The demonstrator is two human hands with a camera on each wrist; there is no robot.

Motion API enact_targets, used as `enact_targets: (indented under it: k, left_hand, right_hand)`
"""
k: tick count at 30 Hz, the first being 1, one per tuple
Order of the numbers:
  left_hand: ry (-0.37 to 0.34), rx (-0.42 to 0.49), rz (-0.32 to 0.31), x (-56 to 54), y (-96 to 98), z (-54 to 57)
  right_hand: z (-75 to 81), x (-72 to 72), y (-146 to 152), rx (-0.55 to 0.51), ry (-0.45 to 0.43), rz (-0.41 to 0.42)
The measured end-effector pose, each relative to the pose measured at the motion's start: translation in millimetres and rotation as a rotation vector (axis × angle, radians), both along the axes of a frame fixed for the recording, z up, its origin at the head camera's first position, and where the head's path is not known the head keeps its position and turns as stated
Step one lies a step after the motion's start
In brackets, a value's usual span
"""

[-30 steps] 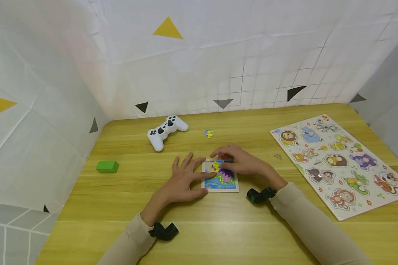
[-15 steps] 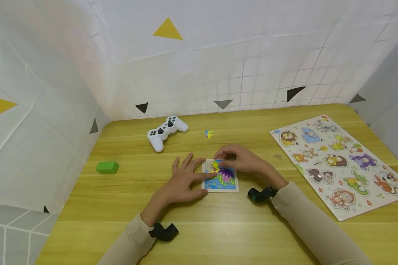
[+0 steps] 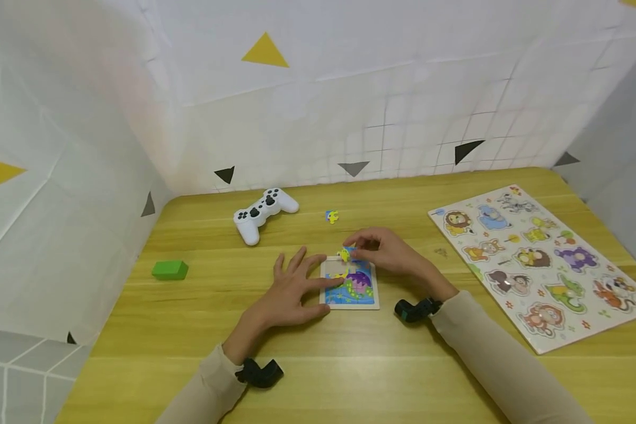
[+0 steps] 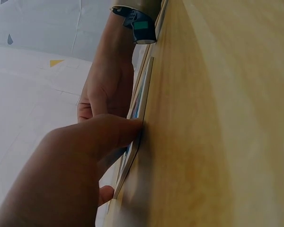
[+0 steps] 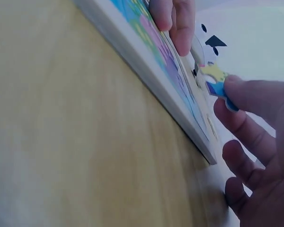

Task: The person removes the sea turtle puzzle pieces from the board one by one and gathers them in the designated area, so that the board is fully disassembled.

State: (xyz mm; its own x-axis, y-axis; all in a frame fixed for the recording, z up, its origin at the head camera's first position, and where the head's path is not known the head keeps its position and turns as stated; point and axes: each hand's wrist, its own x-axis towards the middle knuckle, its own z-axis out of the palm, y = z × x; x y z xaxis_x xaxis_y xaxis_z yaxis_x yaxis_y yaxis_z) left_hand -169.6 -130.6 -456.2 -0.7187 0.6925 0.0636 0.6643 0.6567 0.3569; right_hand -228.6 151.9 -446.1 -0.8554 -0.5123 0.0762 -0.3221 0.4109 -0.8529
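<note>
In the head view, the left hand (image 3: 294,294) lies with fingers spread, gripping nothing, its index finger over the jigsaw tray (image 3: 350,307) on the worktop (image 3: 360,365). The right hand (image 3: 384,250) pinches a yellow-and-blue jigsaw piece (image 3: 344,254) by the tray's far edge; a second loose piece (image 3: 331,217) lies beyond, near the white game controller (image 3: 265,213). In the left wrist view, the left thumb meets the tray's edge; were that contact to ease, a sideways push could probably slide the tray. In the right wrist view, thumb and index finger hold the piece by one end, raised off the tray; so small a hold might let it twist or slip.
</note>
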Motion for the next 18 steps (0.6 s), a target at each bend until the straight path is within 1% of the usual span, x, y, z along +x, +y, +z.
enact_targets:
  k: [3, 9, 15, 18]
  left_hand:
    - [-0.003, 0.004, 0.002, 0.6, -1.7, -0.7]
    - [-0.008, 0.007, 0.010, 1.7, -3.1, 0.2]
    - [0.007, 0.012, 0.002, 1.7, -2.0, 0.0]
    - [0.016, 0.009, -0.005, 1.2, -0.7, 0.5]
  right_hand:
    - [-1.5, -3.3, 1, 0.010, 0.011, -0.027]
    - [-6.8, -11.1, 5, -0.001, 0.039, -0.052]
    - [-5.8, -18.0, 14, -0.018, -0.023, -0.115]
    - [-3.2, -25.0, 18, -0.005, -0.026, -0.139]
